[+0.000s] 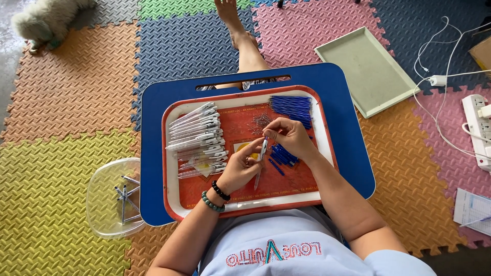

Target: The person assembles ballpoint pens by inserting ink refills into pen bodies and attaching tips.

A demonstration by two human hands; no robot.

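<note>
**Pen held in both hands over red tray**

Left hand (240,171) gripped a clear pen barrel (261,162) around its lower half, fingers closed on it, barrel slightly tilted from upright in the view. Right hand (290,137) pinched the barrel's top end between thumb and fingertips, narrow grip. Whether something small sat in that pinch, couldn't tell. Pen was over the middle of the red tray (174,189), which sat on a blue lap desk (153,153).

Left of the hands on the tray: stack of assembled white pens (197,138), lying roughly parallel. Upper right of tray: bundle of blue refills (291,106). Just below the right hand: more loose blue refills (281,157). Small pile of springs (261,121) near the right-hand fingers.

Off the desk: clear plastic container (99,204) at left with a few pens inside, empty green tray (365,69) on the foam mat at upper right, white power strip (478,130) at far right.
</note>
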